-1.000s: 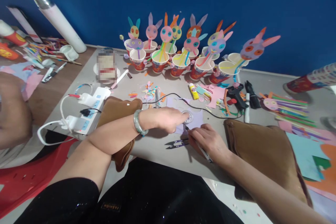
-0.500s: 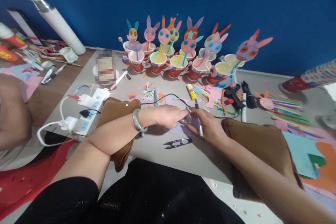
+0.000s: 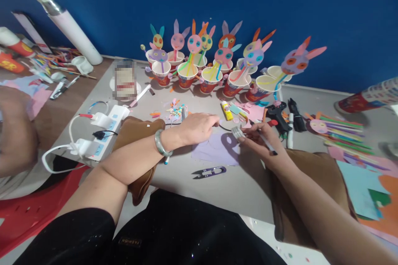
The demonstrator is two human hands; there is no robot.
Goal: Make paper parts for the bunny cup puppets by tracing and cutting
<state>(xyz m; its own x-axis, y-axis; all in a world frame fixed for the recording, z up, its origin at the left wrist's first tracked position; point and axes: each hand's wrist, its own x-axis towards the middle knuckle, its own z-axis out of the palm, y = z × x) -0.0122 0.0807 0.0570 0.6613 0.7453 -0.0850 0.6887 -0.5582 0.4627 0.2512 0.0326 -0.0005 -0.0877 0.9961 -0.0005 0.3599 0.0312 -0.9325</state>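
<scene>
Standing along the far side of the grey tabletop (image 3: 217, 192), two rows of red-and-white paper cups (image 3: 209, 86) hold thin coloured strips that slope up to round paper rabbit heads (image 3: 195, 44) with pointed ears. At the far right, a nested stack of patterned paper cups (image 3: 360, 101) lies tilted. Near the middle lies a flat lavender paper sheet (image 3: 214, 155) with a faint round outline. The left hand (image 3: 198, 129) is just beyond the sheet's left part, fingers curled; whether it grips anything, I cannot tell. Right of the sheet, the right hand (image 3: 264, 143) grasps two things at once. Dark metal thread snips (image 3: 209, 172) lie nearer than the sheet, long axis roughly left to right, blades pointing left. The right hand's slim white-and-black pen (image 3: 268, 143) slants from far left to near right, its black end pointing near right. Pinched at the fingertips is a small pale translucent piece (image 3: 237, 132), tilted above the table.
</scene>
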